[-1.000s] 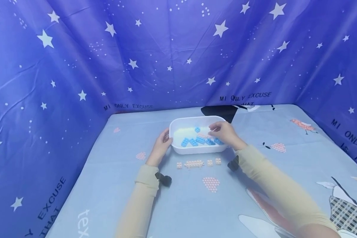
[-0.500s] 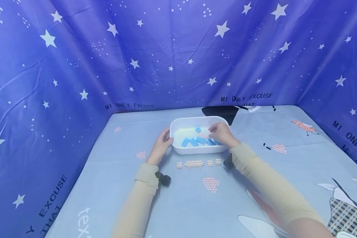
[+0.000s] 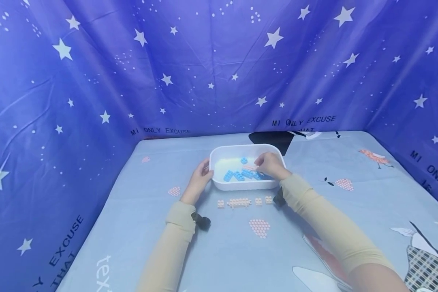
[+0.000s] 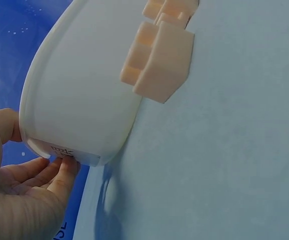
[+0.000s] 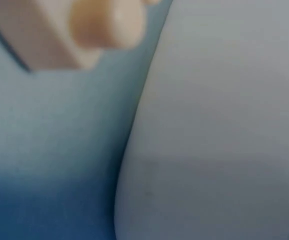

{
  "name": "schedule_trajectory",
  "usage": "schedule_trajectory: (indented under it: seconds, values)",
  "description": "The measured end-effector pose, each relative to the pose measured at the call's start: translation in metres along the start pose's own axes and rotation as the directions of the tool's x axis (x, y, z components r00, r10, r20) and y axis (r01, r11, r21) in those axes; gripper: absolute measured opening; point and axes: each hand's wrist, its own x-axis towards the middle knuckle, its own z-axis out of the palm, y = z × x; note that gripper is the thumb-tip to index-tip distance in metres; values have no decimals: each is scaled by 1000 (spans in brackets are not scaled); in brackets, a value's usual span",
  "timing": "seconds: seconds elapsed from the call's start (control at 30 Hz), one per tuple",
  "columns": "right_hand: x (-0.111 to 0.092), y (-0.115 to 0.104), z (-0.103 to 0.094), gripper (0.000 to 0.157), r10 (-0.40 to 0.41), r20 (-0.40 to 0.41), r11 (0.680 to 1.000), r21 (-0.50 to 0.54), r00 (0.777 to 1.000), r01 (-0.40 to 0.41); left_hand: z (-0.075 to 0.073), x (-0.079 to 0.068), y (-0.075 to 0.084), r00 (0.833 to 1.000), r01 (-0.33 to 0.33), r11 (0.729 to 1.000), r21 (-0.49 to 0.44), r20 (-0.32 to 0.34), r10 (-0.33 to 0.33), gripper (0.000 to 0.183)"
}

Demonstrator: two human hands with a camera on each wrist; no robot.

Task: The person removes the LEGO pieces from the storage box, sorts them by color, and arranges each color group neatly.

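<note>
Since the earlier frame, the right hand (image 3: 271, 165) has shifted slightly leftward inside the white, round-cornered plastic tray (image 3: 246, 186). Leftmost, the left hand (image 3: 198, 181) grips the tray's end, clamped on rim and wall. Within lie blue studded plastic bricks (image 3: 228, 175) and a pale pink plastic piece (image 3: 248, 168); outside, along the near side, four pale-peach studded plastic pieces (image 3: 239, 202) stand in a row. Handling looks partway: four pieces are out, blue and pink ones remain inside. At right, the right hand's fingers bend near the pink piece; whether they pinch anything, I cannot tell.
</note>
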Motion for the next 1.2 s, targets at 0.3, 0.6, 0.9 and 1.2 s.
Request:
schedule_trajectory:
  seconds: [0.3,0.6,0.9,1.2]
  values:
    - [9,5,5,27,-17,25,1000,9,1000,17,0,0,-1,1000,2,1000,10,8,-2,55]
    - [11,9,5,26,-6,56,999,38,998,4,-2,2,-1,1000,-16,1000,-7,26,16,56]
    - [7,7,3,25,3,57,999,45,998,-6,0,3,0,1000,-13,1000,13,16,13,57]
    - [-2,-4,-7,31,-26,66,998,62,997,22,0,2,1,1000,2,1000,29,1,-2,57]
